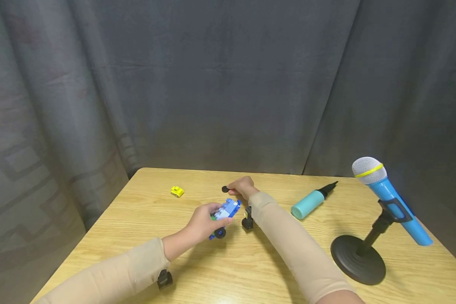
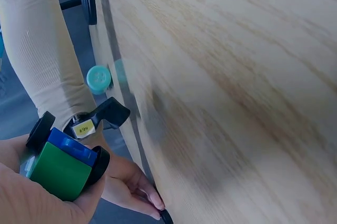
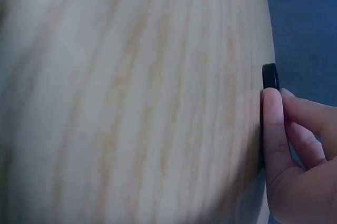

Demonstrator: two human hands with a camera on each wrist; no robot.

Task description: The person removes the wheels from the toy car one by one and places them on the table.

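My left hand [image 1: 202, 221] grips a toy block car [image 1: 228, 208] above the table. Light blue bricks show on it in the head view; the left wrist view shows its green block [image 2: 60, 171], a blue piece [image 2: 72, 146] and black wheels [image 2: 100, 164] at its sides. Farther back, the right hand [image 1: 244, 187] pinches a small black wheel [image 1: 225, 189] low at the tabletop. From the right wrist, the wheel [image 3: 270, 76] stands out past the thumb and fingertips of the right hand [image 3: 295, 155].
A small yellow toy car [image 1: 177, 191] sits at the back left of the wooden table [image 1: 197, 270]. To the right lie a teal hand pump [image 1: 308, 204] and a blue microphone [image 1: 387, 192] on a black stand [image 1: 358, 259]. Grey curtains [image 1: 220, 84] hang behind.
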